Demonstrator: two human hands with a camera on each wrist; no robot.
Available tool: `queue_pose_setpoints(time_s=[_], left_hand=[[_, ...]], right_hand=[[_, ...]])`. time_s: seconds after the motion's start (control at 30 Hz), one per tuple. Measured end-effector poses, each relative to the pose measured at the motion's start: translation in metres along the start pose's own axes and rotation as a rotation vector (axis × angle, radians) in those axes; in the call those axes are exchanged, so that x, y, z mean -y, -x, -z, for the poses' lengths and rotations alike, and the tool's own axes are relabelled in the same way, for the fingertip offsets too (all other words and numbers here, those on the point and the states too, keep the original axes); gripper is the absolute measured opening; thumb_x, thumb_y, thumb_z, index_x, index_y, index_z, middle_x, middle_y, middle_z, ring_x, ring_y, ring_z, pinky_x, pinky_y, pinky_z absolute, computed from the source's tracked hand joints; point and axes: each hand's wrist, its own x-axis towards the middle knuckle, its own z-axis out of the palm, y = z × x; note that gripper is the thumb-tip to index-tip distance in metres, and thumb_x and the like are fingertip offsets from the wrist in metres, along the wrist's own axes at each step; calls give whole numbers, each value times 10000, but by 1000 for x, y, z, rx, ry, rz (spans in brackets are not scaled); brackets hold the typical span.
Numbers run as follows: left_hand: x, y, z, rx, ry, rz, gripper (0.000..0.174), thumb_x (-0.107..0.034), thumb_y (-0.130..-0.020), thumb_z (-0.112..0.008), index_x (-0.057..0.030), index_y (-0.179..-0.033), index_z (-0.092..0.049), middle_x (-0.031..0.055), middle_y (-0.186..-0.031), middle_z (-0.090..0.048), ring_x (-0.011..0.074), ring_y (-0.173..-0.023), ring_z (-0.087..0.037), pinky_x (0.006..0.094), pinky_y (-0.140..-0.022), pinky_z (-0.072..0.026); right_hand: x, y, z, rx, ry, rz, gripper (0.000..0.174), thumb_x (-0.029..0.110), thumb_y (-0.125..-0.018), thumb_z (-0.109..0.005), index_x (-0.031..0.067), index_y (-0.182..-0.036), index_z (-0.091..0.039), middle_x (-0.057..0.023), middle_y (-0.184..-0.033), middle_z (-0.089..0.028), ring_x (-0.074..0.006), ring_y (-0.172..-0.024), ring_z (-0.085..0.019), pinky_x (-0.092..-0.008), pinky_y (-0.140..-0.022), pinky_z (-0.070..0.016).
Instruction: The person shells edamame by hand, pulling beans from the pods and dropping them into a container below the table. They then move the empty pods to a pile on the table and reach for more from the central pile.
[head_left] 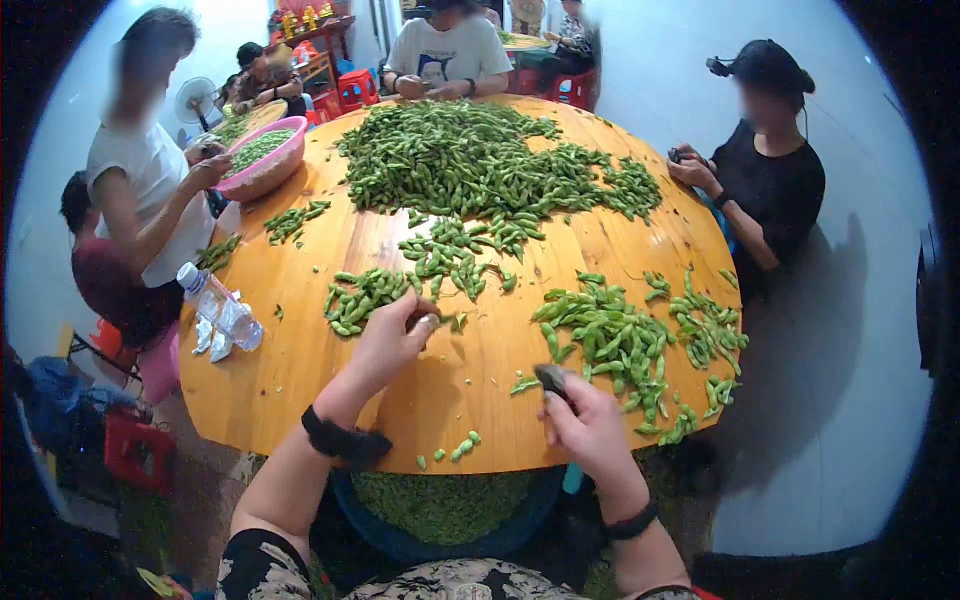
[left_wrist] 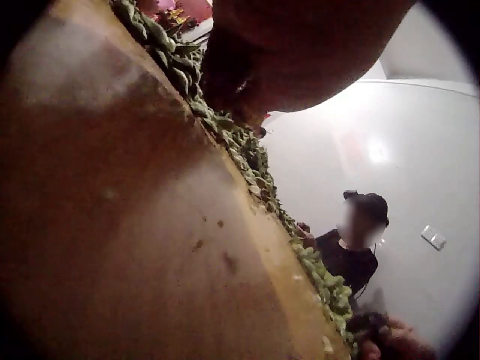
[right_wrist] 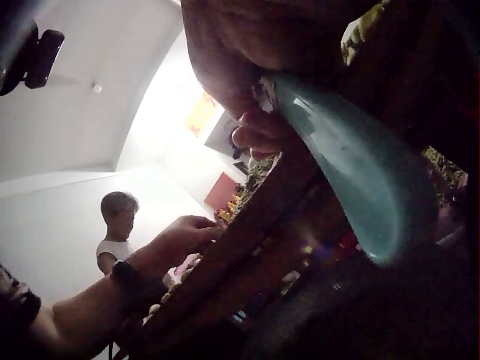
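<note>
My left hand [head_left: 390, 335], fingers bent, is at the right edge of a small heap of green soybean pods [head_left: 362, 298] in the head view. A loose pod [head_left: 459, 322] lies just beside its fingertips; I cannot tell whether they pinch one. My right hand [head_left: 590, 425] grips a tool with a dark upper part [head_left: 553, 382] over the table's near edge. The tool's smooth, curved teal handle [right_wrist: 352, 161] sticks out below that hand in the right wrist view. A larger heap of pods [head_left: 610, 335] lies just beyond the right hand.
A big pile of pods [head_left: 440, 160] covers the far middle of the round wooden table [head_left: 300, 385]. Several shelled beans [head_left: 465, 446] lie near its front edge. Below is a blue tub [head_left: 375, 540] of beans. A plastic bottle [head_left: 225, 310] lies left. People work around the table.
</note>
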Motion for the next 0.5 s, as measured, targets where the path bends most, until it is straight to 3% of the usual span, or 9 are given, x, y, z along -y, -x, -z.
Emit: queue_pose_setpoints(time_s=[0.07,0.1,0.17,0.23,0.27,0.33,0.4,0.47,0.5], left_hand=[[-17,7,-1,189,427,241,127,-109,-913,-555,-16,-969,-620,15,-702,-582,76,-585,-540,219,-535,-443],[-21,10,-3,205,605,276,133,-110,-915,-558,-21,-991,-622,-10,-707,-572,63,-578,-520,202,-528,-423],[-20,13,-8,207,786,299,141,-111,-910,-568,-21,-1006,-618,-9,-708,-571,64,-573,-511,202,-527,-418],[-17,16,-11,196,1043,317,169,-117,-894,-598,-22,-1034,-608,-9,-711,-570,63,-565,-490,197,-527,-402],[-15,17,-14,200,1048,315,169,-117,-894,-598,-22,-1034,-608,-9,-711,-570,63,-565,-490,197,-527,-402],[-6,20,-21,197,1126,401,177,-114,-885,-612,-19,-1034,-606,-15,-716,-572,56,-574,-493,197,-536,-406],[-1,22,-24,200,1037,353,185,-109,-882,-622,-29,-1048,-615,-7,-788,-594,37,-618,-502,187,-550,-416],[-2,21,-23,134,717,167,178,-91,-893,-607,-36,-1062,-618,-13,-776,-590,29,-628,-500,190,-551,-419],[-8,23,-20,113,711,157,198,-67,-895,-592,-36,-1089,-621,-4,-772,-579,42,-645,-510,207,-559,-433]], right_hand=[[17,-11,-21,6,60,139,276,89,-901,-516,17,-1160,-578,-57,-702,-613,-99,-532,-555,-251,-504,-450],[18,-21,-32,-11,63,133,276,89,-901,-516,17,-1160,-578,-57,-702,-613,-99,-532,-555,-251,-504,-450],[10,-44,-53,-14,46,359,265,83,-891,-516,1,-1136,-577,-87,-665,-604,-134,-543,-568,-288,-526,-457],[10,-48,-67,25,47,322,199,75,-905,-507,-11,-1068,-579,-51,-681,-596,-91,-527,-543,-248,-496,-437],[8,-50,-73,72,44,284,148,68,-918,-498,-23,-1001,-581,-14,-696,-587,-48,-512,-517,-209,-466,-418],[5,-49,-81,50,78,291,117,73,-922,-495,-11,-938,-574,-7,-692,-583,-46,-503,-519,-201,-454,-414],[11,-40,-81,79,-81,42,143,91,-908,-510,-17,-952,-591,-36,-627,-585,-90,-505,-550,-257,-478,-440],[9,-41,-79,67,-79,36,139,100,-915,-508,-9,-937,-590,-21,-639,-585,-72,-498,-543,-239,-462,-433],[9,-43,-78,58,-89,39,138,109,-921,-507,-2,-922,-589,-6,-651,-584,-55,-490,-536,-221,-447,-426]])
